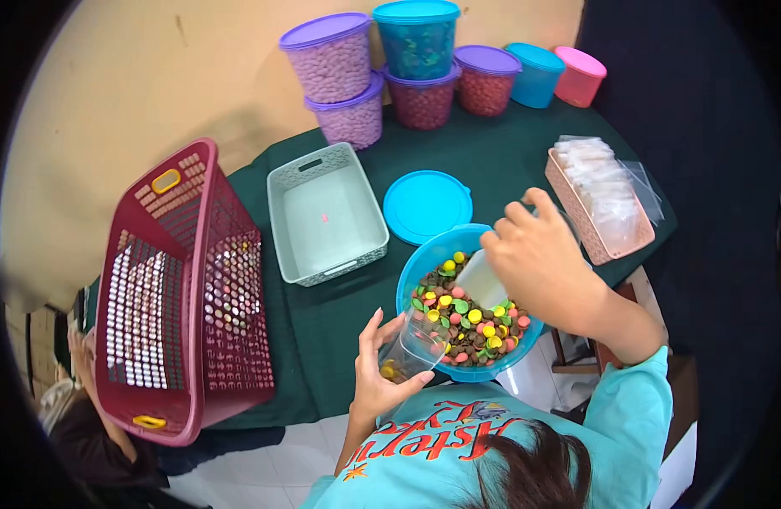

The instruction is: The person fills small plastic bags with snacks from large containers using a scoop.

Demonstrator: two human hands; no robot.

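Observation:
My left hand [375,366] is wrapped round a clear plastic cup [417,341], tilted beside the near left rim of a blue tub [405,276]. A few yellow and brown pieces lie at the cup's bottom. Inside the tub is a mix of small candies [468,329] in brown, yellow, pink and green. Over the tub's far right side, my right hand [539,259] grips a whitish translucent scoop [482,282], its lower end among the candies. My fingers hide the scoop's upper part, so its full shape does not show.
A blue lid [428,207] lies behind the tub. Left of it stand a grey-green basket [327,233] and a tall maroon basket [205,339]. A pink basket [577,199] holds clear bags. Lidded tubs [331,64] line the back. Another person's hand [82,360] shows at far left.

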